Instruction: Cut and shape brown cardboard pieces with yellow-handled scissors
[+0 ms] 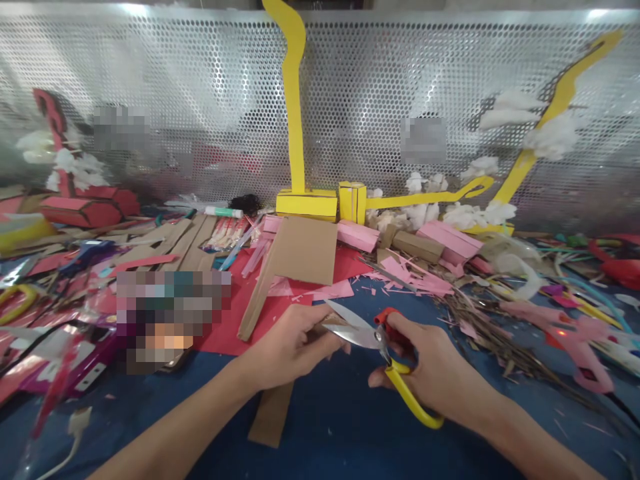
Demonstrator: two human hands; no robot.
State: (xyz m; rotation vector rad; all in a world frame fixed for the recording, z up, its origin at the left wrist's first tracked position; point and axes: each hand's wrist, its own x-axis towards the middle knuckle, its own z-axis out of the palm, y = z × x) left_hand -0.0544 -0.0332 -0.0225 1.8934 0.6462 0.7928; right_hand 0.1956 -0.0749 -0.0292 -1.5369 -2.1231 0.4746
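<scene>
Near the middle, my right hand [425,360] is closed on scissors [367,337] with one red and one yellow handle. Their blades are spread and point left. Between the blades and my left hand [295,343] is a small piece of brown cardboard [327,321], pinched in the left fingers and mostly hidden by them. A cardboard strip [273,417] lies on the blue table just below my left wrist. Beyond my hands, a square cardboard piece [310,250] rests over red paper [220,330].
Yellow paper-covered shapes [306,203] stand against a perforated metal panel [360,100]. Pink scraps [415,277] and thin sticks [475,320] lie at right, beside a pink glue gun [575,333]. At left are a purple case [95,360] and cardboard strips [193,240].
</scene>
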